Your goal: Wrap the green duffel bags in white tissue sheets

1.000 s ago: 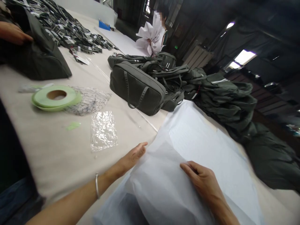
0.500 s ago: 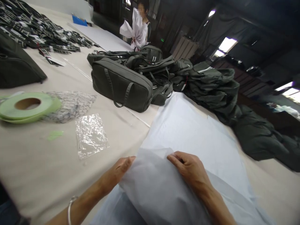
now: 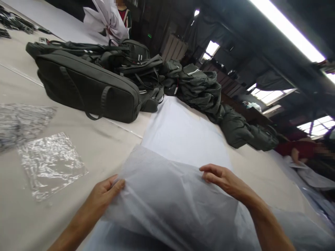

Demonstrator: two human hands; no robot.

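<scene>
A translucent greyish plastic sheet (image 3: 167, 191) is raised in front of me, its upper edge running between my hands. My left hand (image 3: 108, 191) pinches its left side between thumb and fingers. At the upper right edge, my right hand (image 3: 222, 179) has its fingers extended and slightly bent, close against the plastic; whether they touch it I cannot tell. Underneath and beyond lies a stack of white sheets (image 3: 183, 129), stretching away across the table. The lower part of the raised sheet leaves the frame at the bottom.
A dark green duffel bag (image 3: 89, 85) stands on the table (image 3: 104, 150) ahead left, with more dark bags (image 3: 199, 83) heaped behind. Clear film (image 3: 52, 164) and a crumpled patterned piece (image 3: 23, 122) lie left. One person (image 3: 125, 19) is at the back, another person (image 3: 295, 153) at far right.
My hands have spread apart, widening the plastic sheet between them. The right hand's pinch has loosened. The view has swung right, and the green tape roll has left the picture.
</scene>
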